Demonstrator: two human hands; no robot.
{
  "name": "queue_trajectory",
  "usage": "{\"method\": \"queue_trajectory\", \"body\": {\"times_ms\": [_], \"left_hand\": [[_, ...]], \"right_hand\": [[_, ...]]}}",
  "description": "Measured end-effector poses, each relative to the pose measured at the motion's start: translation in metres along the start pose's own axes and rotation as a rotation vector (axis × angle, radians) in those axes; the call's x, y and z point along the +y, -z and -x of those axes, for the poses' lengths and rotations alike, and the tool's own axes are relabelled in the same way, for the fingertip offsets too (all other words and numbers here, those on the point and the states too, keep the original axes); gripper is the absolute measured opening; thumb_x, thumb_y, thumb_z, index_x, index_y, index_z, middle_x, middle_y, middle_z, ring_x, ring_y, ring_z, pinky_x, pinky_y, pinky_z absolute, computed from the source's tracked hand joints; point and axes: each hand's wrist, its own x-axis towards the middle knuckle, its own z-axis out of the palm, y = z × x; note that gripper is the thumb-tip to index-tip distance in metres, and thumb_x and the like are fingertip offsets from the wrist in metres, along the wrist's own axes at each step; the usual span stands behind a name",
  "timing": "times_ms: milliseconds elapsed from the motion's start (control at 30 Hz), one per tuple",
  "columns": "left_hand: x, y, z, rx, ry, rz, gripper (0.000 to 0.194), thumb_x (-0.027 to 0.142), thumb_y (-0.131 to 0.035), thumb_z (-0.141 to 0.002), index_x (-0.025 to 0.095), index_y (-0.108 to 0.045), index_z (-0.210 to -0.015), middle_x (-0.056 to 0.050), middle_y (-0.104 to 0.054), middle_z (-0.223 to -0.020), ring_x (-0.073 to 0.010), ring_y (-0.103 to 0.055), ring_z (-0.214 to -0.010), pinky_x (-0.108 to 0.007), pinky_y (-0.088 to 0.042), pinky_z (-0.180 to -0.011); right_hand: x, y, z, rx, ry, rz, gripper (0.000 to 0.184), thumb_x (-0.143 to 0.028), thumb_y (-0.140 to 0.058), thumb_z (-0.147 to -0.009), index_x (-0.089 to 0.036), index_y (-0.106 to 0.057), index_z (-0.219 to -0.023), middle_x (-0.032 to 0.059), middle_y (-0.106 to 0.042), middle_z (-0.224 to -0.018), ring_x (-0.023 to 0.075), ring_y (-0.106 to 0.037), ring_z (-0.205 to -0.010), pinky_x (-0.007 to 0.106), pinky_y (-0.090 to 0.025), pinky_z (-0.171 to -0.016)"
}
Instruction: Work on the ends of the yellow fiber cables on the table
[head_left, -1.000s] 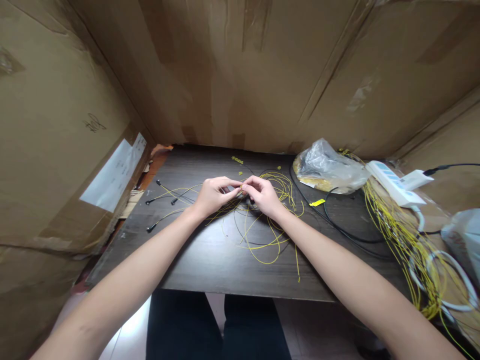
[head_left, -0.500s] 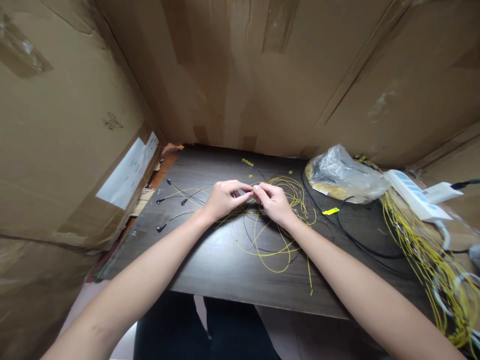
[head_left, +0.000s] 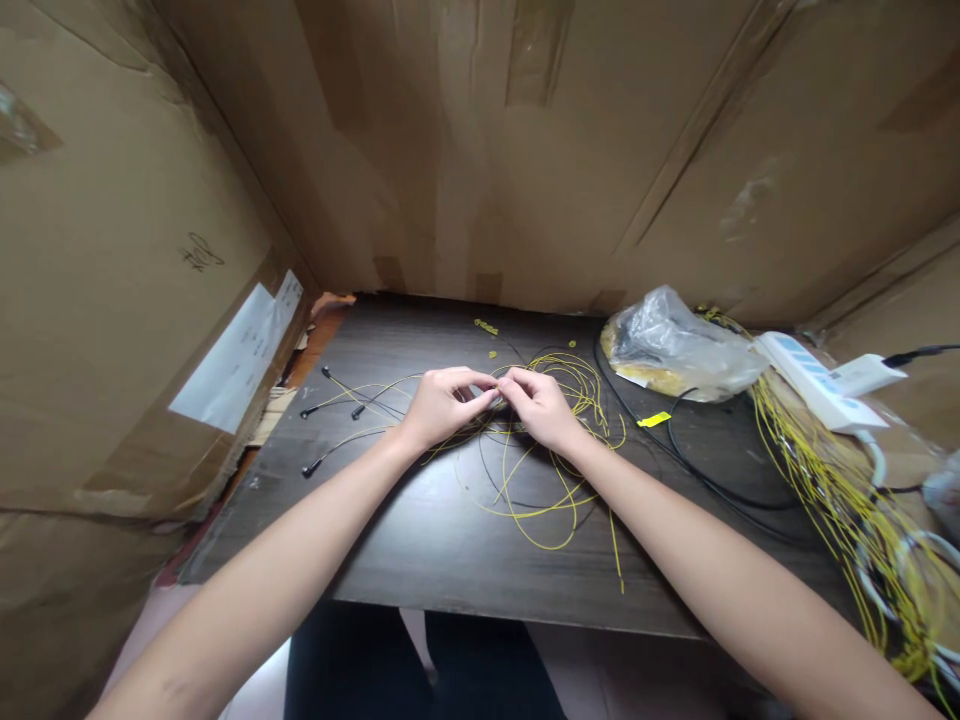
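My left hand (head_left: 448, 405) and my right hand (head_left: 541, 408) meet over the middle of the table, thumbs and index fingers pinched together. Whatever lies between the fingertips is tiny and mostly hidden. Thin yellow wires (head_left: 546, 547) loop in a loose tangle around and beneath my right hand, with some black ones among them. Out to the left of my left hand, several wires end in black connectors (head_left: 310, 469). Beyond the hands lie small yellow pieces (head_left: 486, 327), a few in a row and others single.
Brown cardboard walls (head_left: 420, 180) close in the dark wooden table (head_left: 390, 560) at the back and left. At the right are a clear plastic bag (head_left: 679, 345), a white power strip (head_left: 817, 385), a bundle of yellow wires (head_left: 814, 480) and a black cable (head_left: 720, 488) with a yellow tag (head_left: 654, 419).
The view has shifted slightly, so most things sit a little further left. Both hands stay pinched together, with only a slight shift of the fingers.
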Motion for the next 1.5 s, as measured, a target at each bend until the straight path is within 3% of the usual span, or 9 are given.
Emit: {"method": "queue_trajectory", "body": {"times_ms": [200, 367, 600, 833, 1000, 1233, 1433, 1500], "left_hand": [[0.0029, 0.0001, -0.0012, 0.017, 0.000, -0.001, 0.010, 0.024, -0.074, -0.085, 0.017, -0.080, -0.089, -0.004, -0.078, -0.080, -0.0114, -0.066, -0.059, -0.021, -0.052, -0.058], [0.0037, 0.0008, -0.0017, -0.001, 0.053, 0.021, 0.012, 0.026, -0.074, -0.085, 0.017, -0.080, -0.090, -0.005, -0.079, -0.082, -0.0125, -0.067, -0.061, -0.022, -0.054, -0.059], [0.0026, 0.0024, -0.0010, -0.002, 0.023, 0.014, 0.013, 0.027, -0.075, -0.084, 0.017, -0.081, -0.090, -0.004, -0.078, -0.081, -0.0114, -0.065, -0.059, -0.020, -0.052, -0.058], [0.0057, 0.0022, -0.0017, -0.010, 0.116, 0.088, 0.012, 0.025, -0.074, -0.084, 0.016, -0.081, -0.089, -0.004, -0.079, -0.079, -0.0111, -0.066, -0.059, -0.019, -0.052, -0.056], [0.0035, 0.0027, -0.0019, -0.027, 0.082, 0.084, 0.013, 0.026, -0.075, -0.082, 0.016, -0.081, -0.087, -0.004, -0.078, -0.079, -0.0118, -0.067, -0.060, -0.020, -0.052, -0.058], [0.0014, 0.0023, -0.0027, -0.063, 0.140, 0.095, 0.017, 0.029, -0.075, -0.083, 0.016, -0.082, -0.091, -0.004, -0.077, -0.076, -0.0114, -0.064, -0.058, -0.020, -0.051, -0.056], [0.0025, 0.0006, -0.0019, -0.006, 0.089, 0.086, 0.016, 0.030, -0.074, -0.083, 0.016, -0.081, -0.089, -0.004, -0.078, -0.080, -0.0114, -0.065, -0.060, -0.021, -0.052, -0.058], [0.0043, 0.0011, -0.0021, -0.009, 0.107, 0.088, 0.016, 0.030, -0.074, -0.083, 0.016, -0.080, -0.088, -0.004, -0.078, -0.079, -0.0116, -0.065, -0.061, -0.021, -0.052, -0.058]], "right_hand": [[0.0007, -0.0006, 0.0011, 0.008, -0.008, 0.004, 0.046, -0.051, -0.047, -0.096, -0.021, -0.046, -0.062, -0.0021, -0.042, -0.059, 0.0132, -0.039, -0.058, 0.029, -0.030, -0.058], [0.0013, -0.0008, 0.0015, 0.021, -0.012, -0.077, 0.029, -0.046, -0.054, -0.092, -0.021, -0.055, -0.078, -0.0015, -0.051, -0.065, 0.0147, -0.046, -0.061, 0.029, -0.035, -0.060], [0.0015, -0.0015, 0.0010, 0.021, 0.007, -0.009, 0.044, -0.050, -0.047, -0.096, -0.021, -0.043, -0.063, -0.0026, -0.040, -0.060, 0.0129, -0.038, -0.059, 0.029, -0.030, -0.058], [0.0006, -0.0008, 0.0014, -0.007, -0.017, -0.098, 0.029, -0.046, -0.056, -0.090, -0.020, -0.057, -0.079, -0.0019, -0.051, -0.065, 0.0136, -0.045, -0.060, 0.028, -0.035, -0.059], [0.0019, 0.0000, 0.0014, -0.001, -0.010, -0.040, 0.043, -0.052, -0.051, -0.094, -0.020, -0.051, -0.066, -0.0027, -0.043, -0.059, 0.0127, -0.040, -0.058, 0.028, -0.031, -0.057], [0.0039, -0.0001, 0.0012, 0.001, -0.018, -0.101, 0.028, -0.045, -0.056, -0.090, -0.020, -0.056, -0.079, -0.0021, -0.051, -0.064, 0.0136, -0.045, -0.060, 0.027, -0.036, -0.059], [0.0029, -0.0015, 0.0008, 0.010, 0.005, -0.002, 0.043, -0.050, -0.048, -0.095, -0.021, -0.045, -0.064, -0.0026, -0.042, -0.059, 0.0127, -0.039, -0.058, 0.028, -0.031, -0.057], [0.0023, -0.0012, 0.0009, 0.013, -0.011, -0.020, 0.040, -0.049, -0.050, -0.094, -0.020, -0.049, -0.067, -0.0020, -0.045, -0.061, 0.0130, -0.041, -0.058, 0.028, -0.032, -0.057]]}}
